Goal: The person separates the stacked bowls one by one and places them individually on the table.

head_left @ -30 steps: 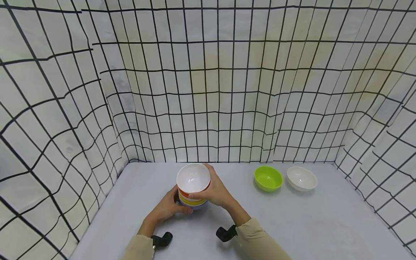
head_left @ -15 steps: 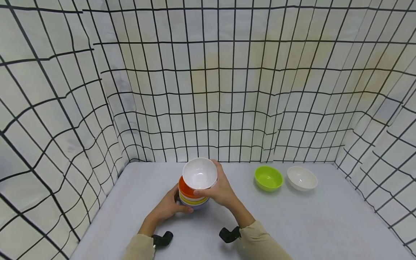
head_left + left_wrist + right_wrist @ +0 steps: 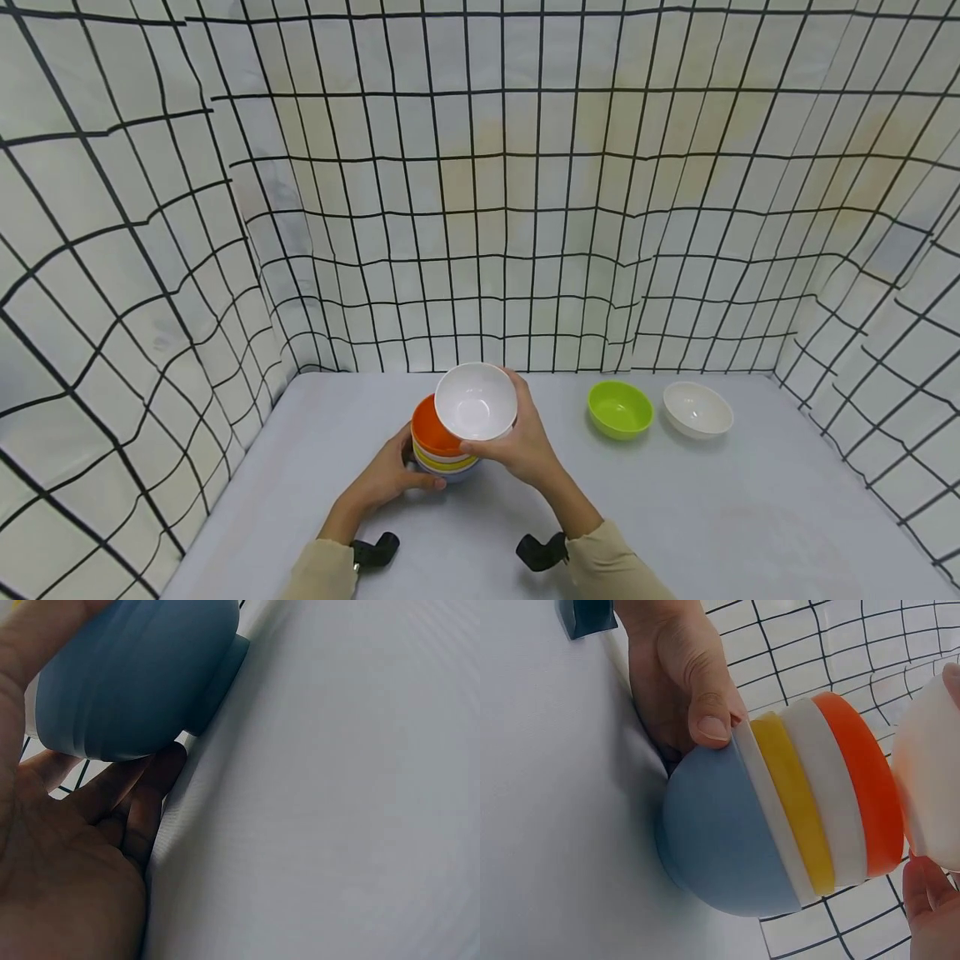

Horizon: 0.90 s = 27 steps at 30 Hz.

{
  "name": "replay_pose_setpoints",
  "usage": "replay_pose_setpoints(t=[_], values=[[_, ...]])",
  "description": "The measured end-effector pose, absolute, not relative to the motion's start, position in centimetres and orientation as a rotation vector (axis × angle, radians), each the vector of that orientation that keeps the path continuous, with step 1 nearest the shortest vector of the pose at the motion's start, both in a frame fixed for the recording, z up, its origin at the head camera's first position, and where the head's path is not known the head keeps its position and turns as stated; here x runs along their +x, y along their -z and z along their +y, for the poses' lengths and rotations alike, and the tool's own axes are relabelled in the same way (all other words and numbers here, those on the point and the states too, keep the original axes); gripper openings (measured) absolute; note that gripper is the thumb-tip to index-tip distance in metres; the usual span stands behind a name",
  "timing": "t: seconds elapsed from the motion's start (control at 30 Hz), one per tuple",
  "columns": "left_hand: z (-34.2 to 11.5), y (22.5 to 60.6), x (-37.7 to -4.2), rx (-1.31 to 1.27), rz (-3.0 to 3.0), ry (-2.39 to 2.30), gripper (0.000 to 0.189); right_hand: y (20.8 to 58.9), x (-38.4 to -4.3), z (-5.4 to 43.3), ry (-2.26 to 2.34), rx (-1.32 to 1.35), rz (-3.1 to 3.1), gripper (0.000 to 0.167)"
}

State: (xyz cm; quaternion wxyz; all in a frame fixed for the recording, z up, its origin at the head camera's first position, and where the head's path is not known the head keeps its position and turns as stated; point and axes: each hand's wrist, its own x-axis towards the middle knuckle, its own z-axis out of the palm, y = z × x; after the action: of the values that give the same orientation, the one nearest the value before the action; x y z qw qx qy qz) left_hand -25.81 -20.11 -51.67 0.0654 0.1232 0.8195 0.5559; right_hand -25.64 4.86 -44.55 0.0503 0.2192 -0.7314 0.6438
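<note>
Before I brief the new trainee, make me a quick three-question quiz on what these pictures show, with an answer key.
1. True or false: the green bowl stands apart from the stack.
2. Which hand holds a white bowl close to the orange bowl?
3. Which color is lowest in the stack: yellow, blue or orange?

Key: 1. True. 2. The right hand. 3. Blue.

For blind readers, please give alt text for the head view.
The right hand holds a white bowl above an orange-topped bowl stack, gripped by the left hand. To the right, a green bowl and another white bowl stand on the table.
</note>
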Motion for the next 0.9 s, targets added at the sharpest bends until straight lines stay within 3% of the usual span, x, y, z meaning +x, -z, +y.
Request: replay_pose_setpoints(t=[0.9], values=[[-20.0, 51.5, -25.8, 0.395, 2.468, -1.673, 0.098, 43.8, -25.8, 7.7, -1.935, 0.587, -2.196, 0.109]])
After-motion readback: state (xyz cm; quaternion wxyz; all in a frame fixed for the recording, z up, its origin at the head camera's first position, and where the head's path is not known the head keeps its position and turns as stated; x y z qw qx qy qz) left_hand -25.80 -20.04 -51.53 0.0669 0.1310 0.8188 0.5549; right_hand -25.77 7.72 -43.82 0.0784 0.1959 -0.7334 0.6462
